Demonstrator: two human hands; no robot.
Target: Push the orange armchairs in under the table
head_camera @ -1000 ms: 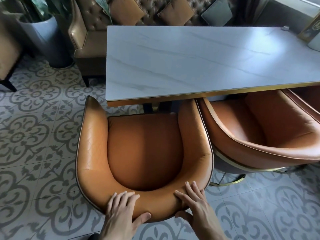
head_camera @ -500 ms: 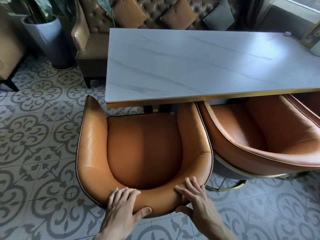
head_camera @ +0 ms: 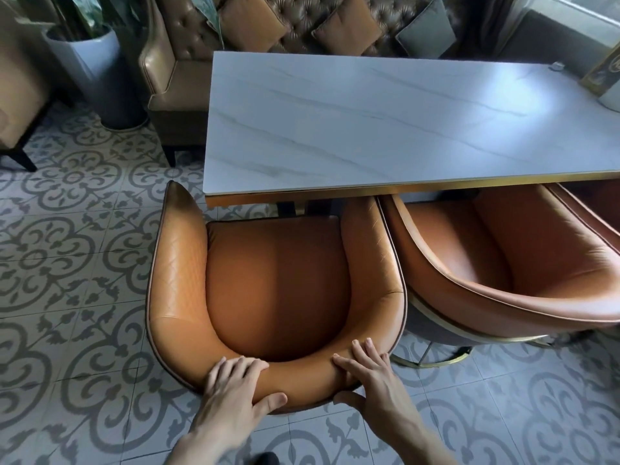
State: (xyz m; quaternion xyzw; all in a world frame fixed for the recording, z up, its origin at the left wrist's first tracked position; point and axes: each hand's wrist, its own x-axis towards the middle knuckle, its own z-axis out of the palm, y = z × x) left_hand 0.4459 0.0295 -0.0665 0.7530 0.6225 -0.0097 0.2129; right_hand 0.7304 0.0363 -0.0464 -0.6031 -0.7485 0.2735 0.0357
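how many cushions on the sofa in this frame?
3. An orange square cushion at the left of the brown tufted leather sofa, another orange one mid, a grey one right. Frame edge may hide more.

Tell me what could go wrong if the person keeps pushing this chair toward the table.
The left chair sits off-centre: its left armrest lies outside the table corner, so it may go in crooked. Its right armrest runs close beside the second chair and could scrape it. Both hands grip only the backrest.
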